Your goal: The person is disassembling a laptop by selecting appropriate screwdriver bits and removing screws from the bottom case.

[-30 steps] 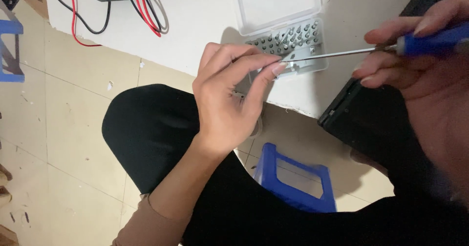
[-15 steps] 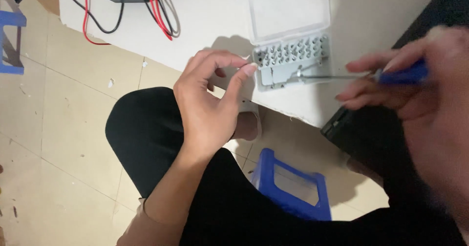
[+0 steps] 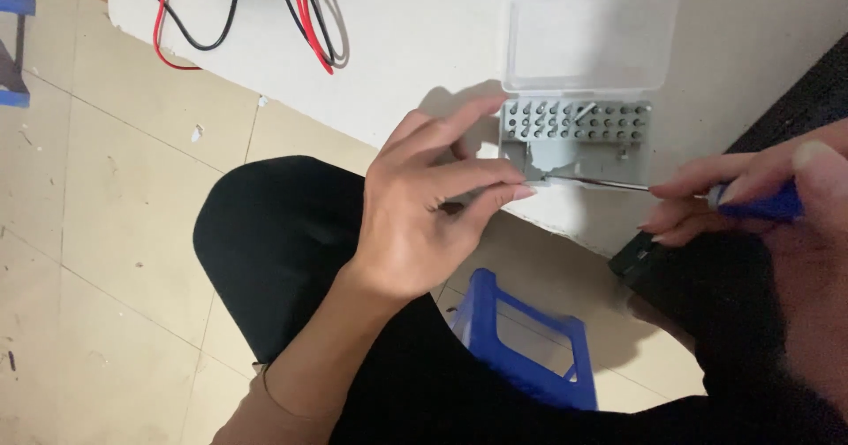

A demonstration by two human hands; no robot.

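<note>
The fingers (image 3: 503, 189) of the left hand (image 3: 424, 215) are pinched together on the tip of the thin metal shaft of a blue-handled screwdriver (image 3: 760, 205), just in front of the grey plastic bit holder (image 3: 574, 136) with its clear lid open, near the edge of the white counter (image 3: 424, 47). The right hand (image 3: 751, 206) is closed around the blue handle. To do this well, the handle should stay steady and level while the fingertips work at the tip, close over the holder, so a small bit cannot drop to the tiled floor (image 3: 106, 197).

left hand (image 3: 424, 206) fingertips pinched, right hand (image 3: 760, 202) in closed grip

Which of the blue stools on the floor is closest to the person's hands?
The blue stool below the table edge, beside the person's knee, just under the left hand. The other blue stool stands far off at the picture's left edge.
</note>
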